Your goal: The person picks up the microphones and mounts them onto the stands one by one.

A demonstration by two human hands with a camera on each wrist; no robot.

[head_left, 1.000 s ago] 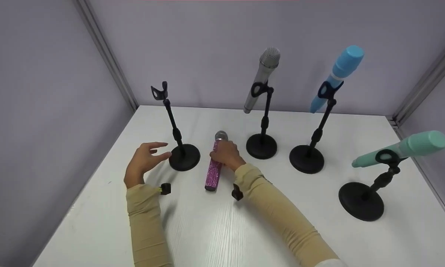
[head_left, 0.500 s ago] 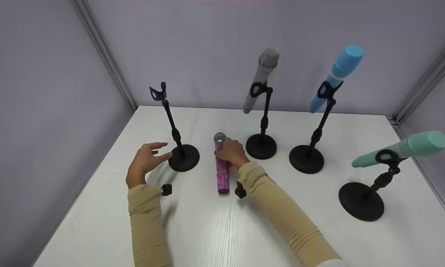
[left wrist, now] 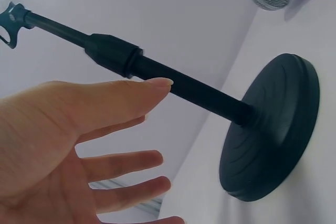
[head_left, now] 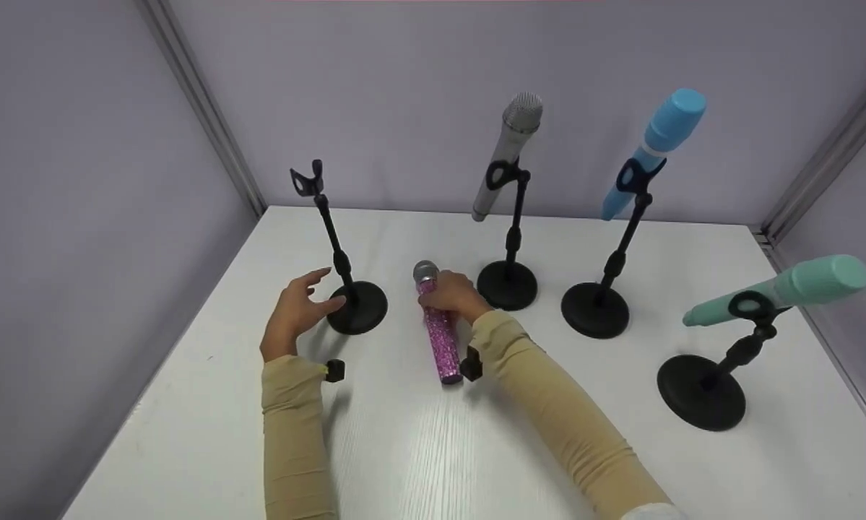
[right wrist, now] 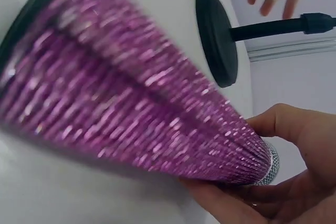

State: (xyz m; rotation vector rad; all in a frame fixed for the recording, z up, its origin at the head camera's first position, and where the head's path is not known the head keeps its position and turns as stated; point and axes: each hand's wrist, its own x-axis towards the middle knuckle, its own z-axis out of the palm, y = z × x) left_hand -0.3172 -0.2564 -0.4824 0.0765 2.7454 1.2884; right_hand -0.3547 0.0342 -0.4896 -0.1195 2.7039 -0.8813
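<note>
A glittery pink microphone (head_left: 441,345) with a silver mesh head is gripped near its head by my right hand (head_left: 453,295). In the right wrist view the thumb and fingers pinch both sides of the microphone (right wrist: 142,98), whose dark end cap points toward the camera. My left hand (head_left: 295,310) is beside the black microphone stand (head_left: 358,308), its fingers spread and holding nothing. Seen from the left wrist, the thumb of the left hand (left wrist: 100,140) overlaps the pole of the stand (left wrist: 194,90); whether it touches cannot be told. The clip on top of this stand bears no microphone.
A silver microphone (head_left: 508,148), a blue microphone (head_left: 656,148) and a mint green microphone (head_left: 794,289) rest in the clips of black stands, at the back and right of the white table (head_left: 389,448). Grey panels (head_left: 404,87) close off the back and sides.
My right hand has shifted slightly right, and the pink microphone has swung so its tail end points nearer the right forearm. My left hand has moved a little right, toward the bare stand.
</note>
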